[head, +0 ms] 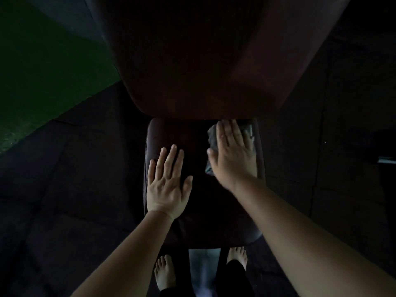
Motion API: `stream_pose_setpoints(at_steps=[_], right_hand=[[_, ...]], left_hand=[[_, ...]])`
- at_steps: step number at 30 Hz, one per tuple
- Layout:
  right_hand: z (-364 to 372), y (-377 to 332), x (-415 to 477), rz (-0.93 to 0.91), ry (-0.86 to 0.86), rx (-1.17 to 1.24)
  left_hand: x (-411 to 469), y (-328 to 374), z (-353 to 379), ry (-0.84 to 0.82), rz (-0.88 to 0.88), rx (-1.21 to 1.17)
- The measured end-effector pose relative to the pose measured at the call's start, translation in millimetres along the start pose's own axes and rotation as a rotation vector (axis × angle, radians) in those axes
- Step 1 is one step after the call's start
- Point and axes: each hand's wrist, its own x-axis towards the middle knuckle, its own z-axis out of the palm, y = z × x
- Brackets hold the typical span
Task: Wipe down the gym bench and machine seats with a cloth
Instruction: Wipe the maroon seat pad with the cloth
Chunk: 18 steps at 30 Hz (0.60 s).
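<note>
Wiping of seat in hand, by the look of things. Head view: dark seat pad (203, 211) at centre, broad backrest (192, 71) rising at far side. Right grip (231, 155) spread flat, fingers straight, pressing grey cloth (211, 138) onto far right corner of seat pad, just beside seam under backrest. Left grip (167, 181) likewise spread, palm down on left part of pad, holding nothing, probably bracing. Bare feet (165, 273) on dark floor (64, 189) at near edge; green flooring (42, 71) far left. Next move, probably: sweep cloth leftward and nearward across rest of pad, with even pressure, lifting left grip clear of path; then up onto backrest. Too dark to judge how much already wiped.
</note>
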Motion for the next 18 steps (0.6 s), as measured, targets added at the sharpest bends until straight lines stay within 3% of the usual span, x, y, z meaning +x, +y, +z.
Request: stream_pose_setpoints(at_steps=[5,9,13,15,18], right_hand=[[10,16,-58,-0.36,-0.087,-0.018],[-2,51,-2,-0.207,-0.022,-0.033],[-6,19,25,0.03,0.019,-0.009],[-1,2,1,-0.013,0.02,0.014],[9,-2,-63,-0.24,-0.069,-0.017]], left_hand=[[1,1,-1,-0.016,-0.016,-0.008],[1,0,0,-0.028,-0.012,0.013],[1,1,0,-0.01,-0.009,0.013],[0,0,0,0.001,-0.01,0.001],[0,0,0,0.003,-0.005,-0.002]])
